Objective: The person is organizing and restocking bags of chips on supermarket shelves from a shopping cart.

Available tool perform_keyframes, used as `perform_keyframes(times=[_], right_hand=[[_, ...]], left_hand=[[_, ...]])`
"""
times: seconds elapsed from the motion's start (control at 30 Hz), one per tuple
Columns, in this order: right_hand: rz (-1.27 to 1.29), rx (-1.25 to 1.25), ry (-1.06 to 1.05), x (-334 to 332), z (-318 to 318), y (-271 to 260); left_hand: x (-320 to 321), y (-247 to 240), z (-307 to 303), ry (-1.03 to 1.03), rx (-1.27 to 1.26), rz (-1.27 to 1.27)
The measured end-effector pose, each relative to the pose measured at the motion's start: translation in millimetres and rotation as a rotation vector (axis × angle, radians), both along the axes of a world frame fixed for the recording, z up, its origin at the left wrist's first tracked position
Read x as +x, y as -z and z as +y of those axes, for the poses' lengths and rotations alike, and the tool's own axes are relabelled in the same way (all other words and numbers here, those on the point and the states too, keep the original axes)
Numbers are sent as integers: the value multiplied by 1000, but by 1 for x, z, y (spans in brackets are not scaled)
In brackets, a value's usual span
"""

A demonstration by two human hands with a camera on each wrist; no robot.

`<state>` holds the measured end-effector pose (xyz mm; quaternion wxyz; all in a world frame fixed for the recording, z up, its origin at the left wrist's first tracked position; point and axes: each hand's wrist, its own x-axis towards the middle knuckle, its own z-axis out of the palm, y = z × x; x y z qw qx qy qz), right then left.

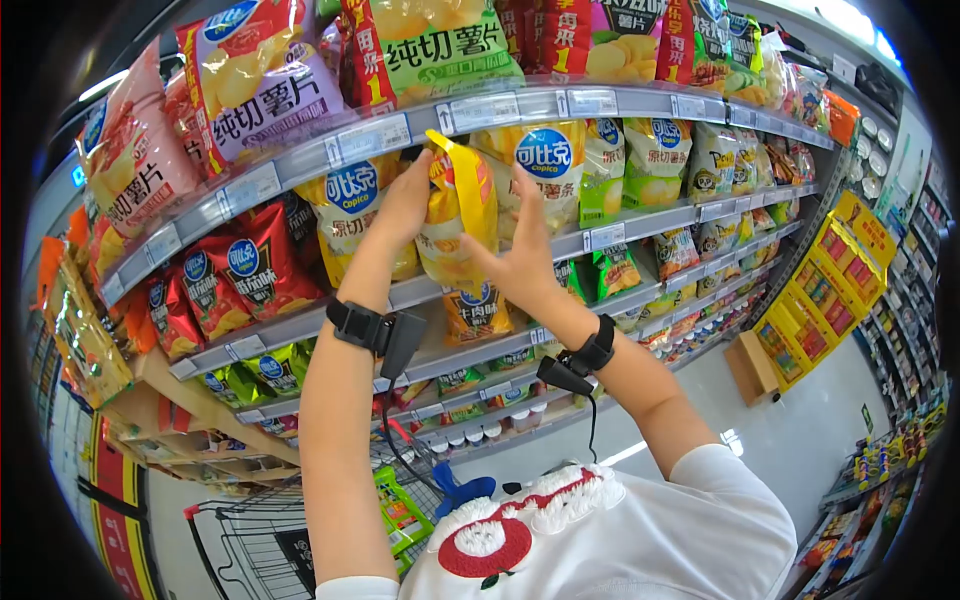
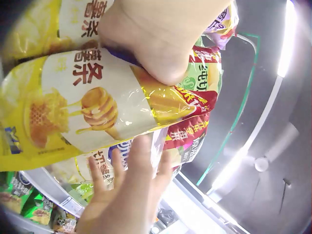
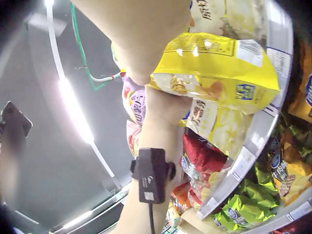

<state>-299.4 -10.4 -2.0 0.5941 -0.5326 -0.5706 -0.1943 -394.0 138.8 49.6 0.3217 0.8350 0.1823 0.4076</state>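
A yellow and white bag of potato sticks (image 1: 455, 220) stands upright in front of the middle shelf, its yellow top edge raised. My left hand (image 1: 405, 200) grips it at its upper left side; the fingertips are hidden behind the bag. In the left wrist view, a honey dipper and honeycomb are printed on the bag (image 2: 97, 109). My right hand (image 1: 522, 255) is at the bag's right side, fingers spread and pointing up, thumb toward the bag. Similar Copico bags, one on the left (image 1: 350, 215) and one on the right (image 1: 550, 165), stand behind it.
Purple chip bags (image 1: 265, 85) fill the top shelf, whose price rail (image 1: 480, 112) runs just above my hands. Red tomato bags (image 1: 250, 265) stand at left, an orange bag (image 1: 477, 315) below. A shopping cart (image 1: 250, 540) is below me; a yellow display (image 1: 825, 290) stands right.
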Motion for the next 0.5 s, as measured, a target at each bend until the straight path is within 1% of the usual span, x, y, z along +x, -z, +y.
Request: perform_keyframes(times=[0.03,0.13,0.17,0.27,0.3,0.37,0.4,0.43,0.47,0.5], right_hand=[[-41,91,-31,-1,1,-12],[-321,106,130,-6,2,-43],[-301,208,114,-10,7,-51],[-275,257,66,-5,26,-61],[-242,264,16,-5,30,-60],[-183,279,-82,-1,40,-56],[-300,343,-56,5,46,-55],[-411,407,-26,13,50,-51],[-523,474,8,20,55,-49],[-522,447,-12,21,57,-43]], left_hand=[[5,3,4,25,39,-50],[8,0,11,134,-139,-20],[8,0,11,189,-139,-59],[9,6,11,341,-140,-184],[9,7,10,307,-110,-214],[3,14,6,54,80,-92],[-2,15,-1,-71,177,-33],[-4,26,-3,-170,426,-20],[-5,39,-8,-232,431,-56],[-6,51,-23,-292,435,-89]])
